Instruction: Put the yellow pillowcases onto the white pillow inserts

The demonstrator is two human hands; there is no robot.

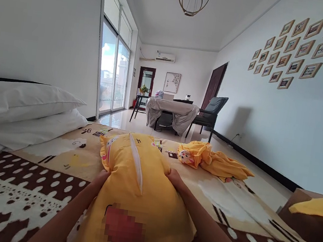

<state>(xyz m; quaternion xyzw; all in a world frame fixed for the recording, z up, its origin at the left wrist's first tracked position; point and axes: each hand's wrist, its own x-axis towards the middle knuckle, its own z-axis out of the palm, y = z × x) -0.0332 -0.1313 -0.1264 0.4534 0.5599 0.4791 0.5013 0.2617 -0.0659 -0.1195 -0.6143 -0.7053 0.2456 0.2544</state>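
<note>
A stuffed yellow pillow lies on the patterned bed in front of me, with a white zipper strip along its upper middle. Its lower part is blurred by a pixelated reddish patch. My left hand grips the pillow's left edge, with most fingers hidden in the fabric. On the opposite edge, my right hand is closed on the cloth. Beyond it to the right, a crumpled yellow cloth with a printed cartoon face rests on the bed.
White pillows are stacked at the bed's left. A cardboard box with yellow cloth stands at the right edge. Past the bed are a covered table and a black chair.
</note>
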